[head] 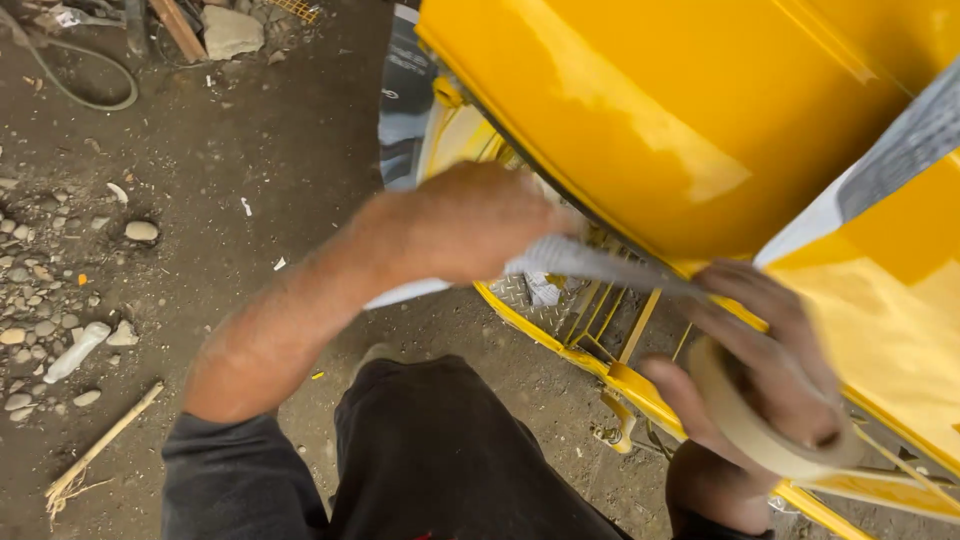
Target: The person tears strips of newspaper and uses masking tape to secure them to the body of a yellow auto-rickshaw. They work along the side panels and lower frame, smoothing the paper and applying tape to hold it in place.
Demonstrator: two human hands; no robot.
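Observation:
My left hand (470, 220) is closed on a sheet of grey-white paper (590, 262) and presses it against the lower edge of a glossy yellow vehicle body panel (680, 110). My right hand (770, 360) grips a roll of beige masking tape (755, 425), fingers through its core, just below the panel. Another strip of the paper (880, 170) lies diagonally across the panel at the right.
Below the panel runs a yellow frame with a footboard and metal bars (600, 320). The ground is dirt with pebbles (50, 300), a stick (100, 440), a hose (90, 80) and rubble at the top left. My dark trouser leg (440, 460) is at the bottom.

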